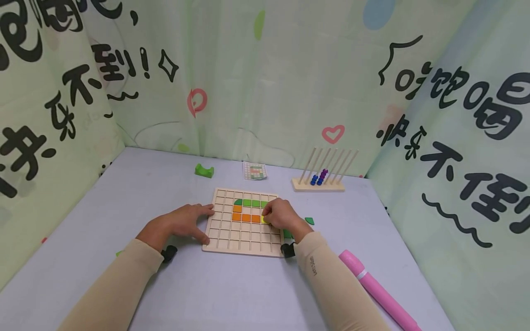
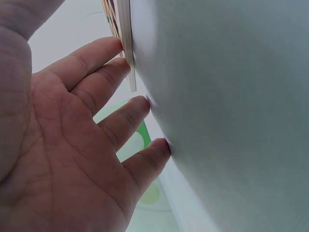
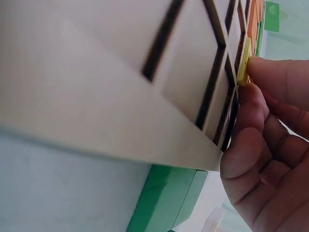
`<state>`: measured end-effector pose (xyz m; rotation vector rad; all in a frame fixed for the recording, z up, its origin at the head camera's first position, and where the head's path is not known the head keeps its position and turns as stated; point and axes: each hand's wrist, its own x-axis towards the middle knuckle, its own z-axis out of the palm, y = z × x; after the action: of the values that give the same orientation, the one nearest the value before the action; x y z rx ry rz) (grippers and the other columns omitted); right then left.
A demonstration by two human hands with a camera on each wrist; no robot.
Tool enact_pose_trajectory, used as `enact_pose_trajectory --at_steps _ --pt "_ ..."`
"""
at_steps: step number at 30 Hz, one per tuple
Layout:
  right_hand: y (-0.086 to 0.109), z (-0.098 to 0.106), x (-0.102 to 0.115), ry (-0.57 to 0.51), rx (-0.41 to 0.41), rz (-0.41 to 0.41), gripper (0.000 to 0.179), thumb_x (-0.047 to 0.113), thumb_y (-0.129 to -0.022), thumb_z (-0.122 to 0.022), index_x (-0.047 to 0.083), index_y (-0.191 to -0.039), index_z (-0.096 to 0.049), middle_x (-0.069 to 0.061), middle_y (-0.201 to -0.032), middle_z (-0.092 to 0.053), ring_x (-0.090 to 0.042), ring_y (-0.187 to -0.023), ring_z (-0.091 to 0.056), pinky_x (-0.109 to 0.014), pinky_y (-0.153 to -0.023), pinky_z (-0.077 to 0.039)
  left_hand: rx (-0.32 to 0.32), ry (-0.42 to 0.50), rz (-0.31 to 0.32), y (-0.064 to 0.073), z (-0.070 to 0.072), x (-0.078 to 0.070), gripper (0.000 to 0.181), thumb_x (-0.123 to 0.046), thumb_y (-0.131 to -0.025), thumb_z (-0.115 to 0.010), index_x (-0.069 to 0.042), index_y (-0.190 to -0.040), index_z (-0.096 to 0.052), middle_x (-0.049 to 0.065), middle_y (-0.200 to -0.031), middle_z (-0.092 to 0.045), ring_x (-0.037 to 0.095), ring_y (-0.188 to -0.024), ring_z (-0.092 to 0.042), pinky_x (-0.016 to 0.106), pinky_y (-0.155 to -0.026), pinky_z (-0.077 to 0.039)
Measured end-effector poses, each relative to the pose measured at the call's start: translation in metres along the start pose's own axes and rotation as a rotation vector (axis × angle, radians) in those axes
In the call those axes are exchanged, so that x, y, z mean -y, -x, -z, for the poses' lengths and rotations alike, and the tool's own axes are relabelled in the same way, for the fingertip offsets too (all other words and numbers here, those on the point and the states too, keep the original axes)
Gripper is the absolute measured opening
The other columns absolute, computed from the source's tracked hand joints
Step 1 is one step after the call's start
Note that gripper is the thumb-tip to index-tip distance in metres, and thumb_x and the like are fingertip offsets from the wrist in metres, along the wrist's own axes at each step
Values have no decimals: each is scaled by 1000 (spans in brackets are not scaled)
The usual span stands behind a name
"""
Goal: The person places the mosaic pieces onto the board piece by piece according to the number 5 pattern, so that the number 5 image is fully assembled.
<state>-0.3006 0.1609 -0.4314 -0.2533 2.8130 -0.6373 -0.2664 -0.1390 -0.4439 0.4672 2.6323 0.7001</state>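
Note:
A wooden grid board (image 1: 232, 241) lies on the table, holding a row of green tiles (image 1: 250, 202) and orange tiles (image 1: 246, 217). My right hand (image 1: 278, 216) pinches a small yellow tile (image 1: 265, 220) at the board's right side; the right wrist view shows the yellow tile (image 3: 244, 63) between fingertip and thumb against the board (image 3: 120, 63). My left hand (image 1: 188, 223) lies flat with straight fingers touching the board's left edge. In the left wrist view its fingers (image 2: 113, 60) meet the board's edge (image 2: 126, 43).
A green piece (image 1: 309, 221) lies right of the board and green blocks (image 3: 169, 198) sit by its corner. A pink pen (image 1: 374, 287) lies at front right. At the back stand a green block (image 1: 204, 171), a pattern card (image 1: 254, 170) and a peg rack (image 1: 320, 177).

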Motion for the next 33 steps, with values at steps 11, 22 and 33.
enact_pose_trajectory --at_steps 11,22,33 --pt "8 12 -13 -16 -54 89 12 18 -99 -69 11 -105 -77 -2 -96 -70 -17 -87 -59 -33 -79 -53 1 1 4 0 0 -2 96 -37 -73 -95 -12 -154 -50 9 -168 -37 42 -154 -30 58 -123 -32" --pt "19 29 -39 7 -39 18 16 17 -99 -69 7 -109 -77 -4 -99 -71 -18 -87 -59 -33 -79 -52 12 -5 13 -1 0 1 98 -39 -73 -95 -13 -155 -49 9 -168 -36 43 -154 -30 59 -123 -32" --pt "29 29 -55 37 18 -52 26 13 -95 -72 5 -120 -77 -7 -112 -75 -19 -97 -62 -40 -94 -57 19 -22 -21 -1 2 2 98 -41 -74 -94 -11 -155 -48 11 -168 -36 45 -153 -31 60 -122 -32"
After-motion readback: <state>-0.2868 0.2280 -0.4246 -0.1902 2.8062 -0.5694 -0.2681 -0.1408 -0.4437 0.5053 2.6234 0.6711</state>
